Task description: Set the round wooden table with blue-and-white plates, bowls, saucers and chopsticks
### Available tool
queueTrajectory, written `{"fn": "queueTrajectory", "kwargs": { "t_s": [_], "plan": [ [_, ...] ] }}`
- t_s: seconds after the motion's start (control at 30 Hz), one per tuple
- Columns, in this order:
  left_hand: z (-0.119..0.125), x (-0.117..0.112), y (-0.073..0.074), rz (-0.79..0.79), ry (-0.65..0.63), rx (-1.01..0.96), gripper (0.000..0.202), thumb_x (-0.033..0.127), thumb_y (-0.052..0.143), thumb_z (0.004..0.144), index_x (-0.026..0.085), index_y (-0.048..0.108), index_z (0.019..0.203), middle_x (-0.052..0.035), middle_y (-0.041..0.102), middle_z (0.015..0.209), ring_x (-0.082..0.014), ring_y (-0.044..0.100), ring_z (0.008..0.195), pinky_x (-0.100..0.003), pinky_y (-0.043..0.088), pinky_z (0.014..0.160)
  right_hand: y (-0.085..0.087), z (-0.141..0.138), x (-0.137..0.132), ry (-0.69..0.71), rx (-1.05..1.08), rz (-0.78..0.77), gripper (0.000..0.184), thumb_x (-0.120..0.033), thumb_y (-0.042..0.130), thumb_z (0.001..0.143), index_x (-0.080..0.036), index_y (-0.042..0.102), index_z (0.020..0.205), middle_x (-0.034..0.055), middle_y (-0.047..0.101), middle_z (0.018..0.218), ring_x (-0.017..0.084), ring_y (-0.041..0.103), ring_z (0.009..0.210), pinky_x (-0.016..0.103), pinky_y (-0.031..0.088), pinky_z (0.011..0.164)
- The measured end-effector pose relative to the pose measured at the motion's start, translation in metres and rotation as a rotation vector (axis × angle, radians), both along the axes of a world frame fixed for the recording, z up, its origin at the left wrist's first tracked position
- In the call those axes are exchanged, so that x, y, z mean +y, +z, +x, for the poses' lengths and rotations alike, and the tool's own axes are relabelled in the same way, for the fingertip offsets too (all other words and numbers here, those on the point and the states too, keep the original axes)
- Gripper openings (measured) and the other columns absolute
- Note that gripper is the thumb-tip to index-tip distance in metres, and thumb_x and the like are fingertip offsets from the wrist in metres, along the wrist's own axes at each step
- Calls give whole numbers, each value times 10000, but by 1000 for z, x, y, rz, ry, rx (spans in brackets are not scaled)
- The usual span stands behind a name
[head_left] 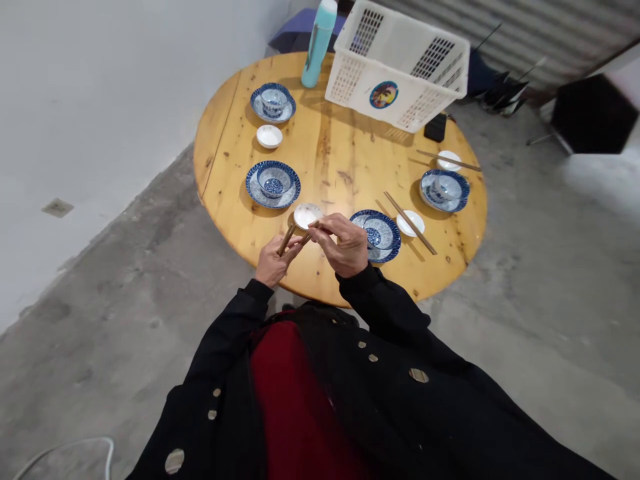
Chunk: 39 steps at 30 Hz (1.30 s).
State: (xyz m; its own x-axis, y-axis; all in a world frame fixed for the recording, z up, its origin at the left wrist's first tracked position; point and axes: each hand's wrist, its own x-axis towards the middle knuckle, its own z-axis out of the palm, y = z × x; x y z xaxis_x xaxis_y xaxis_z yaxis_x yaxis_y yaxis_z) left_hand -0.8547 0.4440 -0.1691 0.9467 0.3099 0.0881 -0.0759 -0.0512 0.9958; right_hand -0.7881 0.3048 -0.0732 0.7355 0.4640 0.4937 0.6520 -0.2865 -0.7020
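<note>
My left hand (273, 261) is closed on a pair of brown chopsticks (289, 238) just above the near edge of the round wooden table (330, 167). My right hand (343, 245) pinches the other end of the chopsticks. A small white dish (307, 215) lies right behind the hands. A blue patterned plate with a bowl (380, 233) sits beside my right hand, partly hidden by it. Another blue plate with a bowl (273, 183) stands to the left of the white dish.
Two more blue plate-and-bowl sets (273, 102) (445, 189) with white dishes (269, 136) (411, 223) and chopsticks (410, 213) stand around the table. A white plastic basket (397, 63), a teal bottle (319, 41) and a small black object (435, 127) are at the far side.
</note>
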Motion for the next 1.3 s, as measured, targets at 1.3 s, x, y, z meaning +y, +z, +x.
{"fn": "queueTrajectory", "kwargs": {
  "t_s": [1.3],
  "plan": [
    [7, 4, 6, 357, -83, -151, 328, 442, 519, 947, 194, 722, 1019, -53, 701, 913, -176, 654, 852, -276, 496, 766, -8, 8, -4, -5, -10, 34, 226, -300, 621, 888, -233, 691, 684, 36, 721, 792, 190, 678, 799, 321, 575, 728]
  ]
}}
